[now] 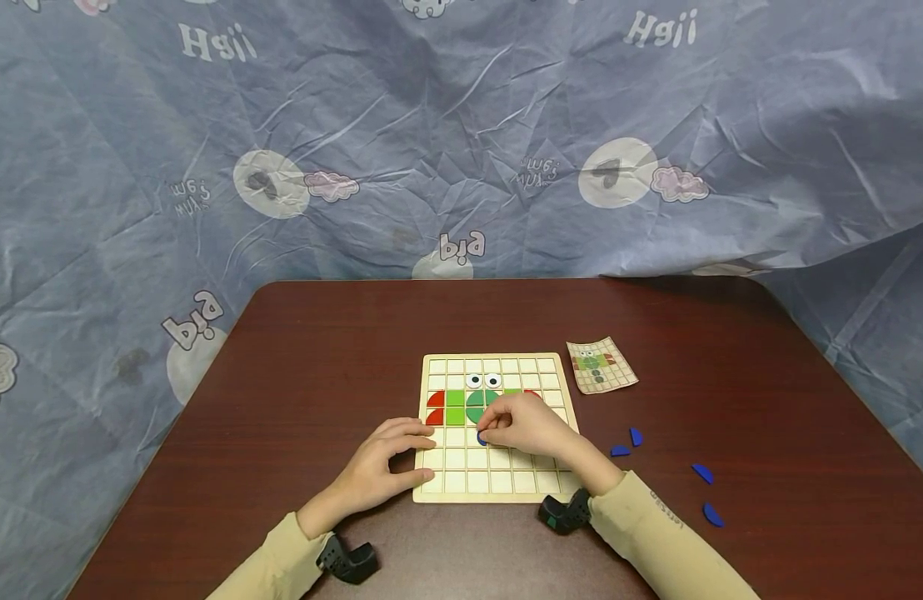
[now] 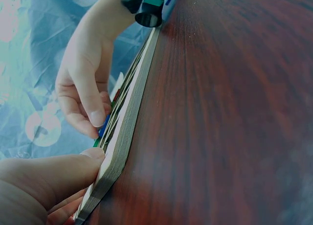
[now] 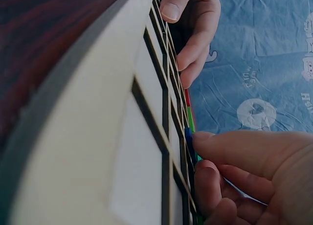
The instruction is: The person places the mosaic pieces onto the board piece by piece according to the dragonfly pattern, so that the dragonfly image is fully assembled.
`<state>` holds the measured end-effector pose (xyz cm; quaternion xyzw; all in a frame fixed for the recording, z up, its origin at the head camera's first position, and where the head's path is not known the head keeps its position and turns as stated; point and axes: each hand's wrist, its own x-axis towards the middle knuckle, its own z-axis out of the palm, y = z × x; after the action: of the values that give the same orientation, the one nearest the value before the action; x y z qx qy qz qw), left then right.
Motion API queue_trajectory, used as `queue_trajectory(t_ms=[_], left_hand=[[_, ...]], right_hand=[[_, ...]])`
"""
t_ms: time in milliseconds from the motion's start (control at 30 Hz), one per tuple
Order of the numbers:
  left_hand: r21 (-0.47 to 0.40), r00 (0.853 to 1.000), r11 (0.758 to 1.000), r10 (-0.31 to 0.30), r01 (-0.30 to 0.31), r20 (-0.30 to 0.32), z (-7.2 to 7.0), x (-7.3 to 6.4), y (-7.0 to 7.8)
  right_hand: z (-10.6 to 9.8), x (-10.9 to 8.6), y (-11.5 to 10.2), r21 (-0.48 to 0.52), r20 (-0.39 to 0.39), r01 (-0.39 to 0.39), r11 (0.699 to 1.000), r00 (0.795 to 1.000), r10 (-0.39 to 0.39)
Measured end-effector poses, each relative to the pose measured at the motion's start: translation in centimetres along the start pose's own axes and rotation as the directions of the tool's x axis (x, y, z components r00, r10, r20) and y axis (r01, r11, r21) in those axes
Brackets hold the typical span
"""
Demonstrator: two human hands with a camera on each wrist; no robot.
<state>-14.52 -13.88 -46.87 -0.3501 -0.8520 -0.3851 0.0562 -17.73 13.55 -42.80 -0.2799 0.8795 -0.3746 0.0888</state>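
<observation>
On the wood-grained table [image 1: 341,358] I observe a gridded puzzle board [image 1: 501,482], a pattern card [image 1: 602,366] and four blue curved-edged tiles [image 1: 703,473].

Shows blue on the half-round pieces [image 1: 712,515], cream with square grid on the board [image 1: 478,481], dark red-brown on the table [image 1: 341,342].

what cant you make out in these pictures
Held blue piece: full shape, head view; right hand covers part.
Board: squares behind that hand, head view.
Card: fine printed detail, head view; too small.
Left hand: partly cut off by left wrist view's left and bottom edges.
</observation>
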Motion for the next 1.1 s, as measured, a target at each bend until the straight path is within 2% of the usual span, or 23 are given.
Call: queue_trajectory(t_ms=[133,300,533,733,1100], left_hand=[[0.001,1.000,1.000,0.000,0.000,-0.003,0.0,0.0,0.0],[0.002,1.000,1.000,-0.005,0.005,-0.005,0.1,-0.1,0.0],[0.008,1.000,1.000,-0.008,0.008,-0.002,0.1,-0.1,0.0],[0.012,1.000,1.000,0.011,-0.010,-0.004,0.1,0.0,0.0],[0.016,1.000,1.000,0.001,-0.001,-0.004,0.0,0.0,0.1]], right_hand=[[0.0,0.0,-0.2,-0.003,0.001,-0.002,1.000,1.000,0.002],[-0.5,-0.3,-0.1,0.062,-0.003,-0.003,0.998,1.000,0.003],[-2.6,-1.3,-0.1,0.104,-0.060,-0.040,0.994,0.997,0.047],[-4.7,-3.0,0.9,0.093,-0.099,-0.054,0.994,0.993,0.063],[-7.7,-7.1,3.2,0.116,-0.177,-0.116,0.986,0.975,0.135]])
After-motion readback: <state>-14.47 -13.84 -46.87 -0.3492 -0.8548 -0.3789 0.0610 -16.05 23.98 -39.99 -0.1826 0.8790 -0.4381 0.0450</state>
